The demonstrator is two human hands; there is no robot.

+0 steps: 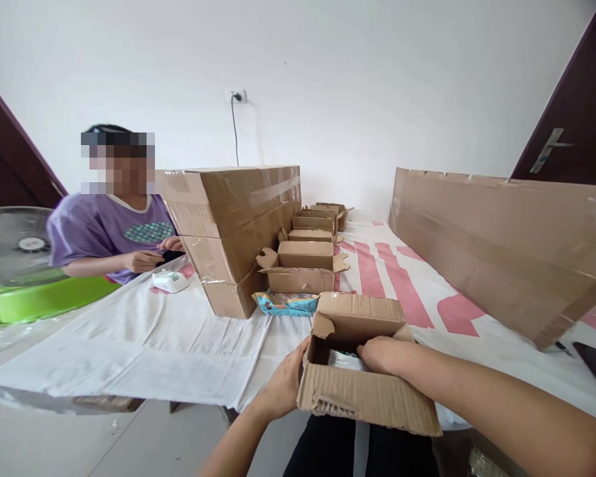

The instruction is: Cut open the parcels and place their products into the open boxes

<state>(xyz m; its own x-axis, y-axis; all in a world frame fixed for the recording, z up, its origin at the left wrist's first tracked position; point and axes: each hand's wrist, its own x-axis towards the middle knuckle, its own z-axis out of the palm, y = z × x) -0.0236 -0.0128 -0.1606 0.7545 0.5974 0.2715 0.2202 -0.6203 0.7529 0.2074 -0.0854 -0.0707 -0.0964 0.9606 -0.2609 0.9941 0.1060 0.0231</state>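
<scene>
An open cardboard box (372,401) sits at the near edge of the table, tilted toward me, its flaps raised. My left hand (284,384) grips the box's left side, with its fingers partly hidden behind the wall. Inside the box is my right hand (380,354), its fingers curled and mostly out of sight. Beside those fingers lies a white packet (345,360) with a shiny wrapper. I cannot make out what the right hand holds. A blue printed packet (288,303) lies on the table just beyond the box.
Several open small boxes (302,279) line up toward the wall. Stacked sealed cartons (238,245) stand left of them; a long carton (491,245) stands right. Across the table (129,351) sits a person in a purple shirt (104,232), near a white device (169,281).
</scene>
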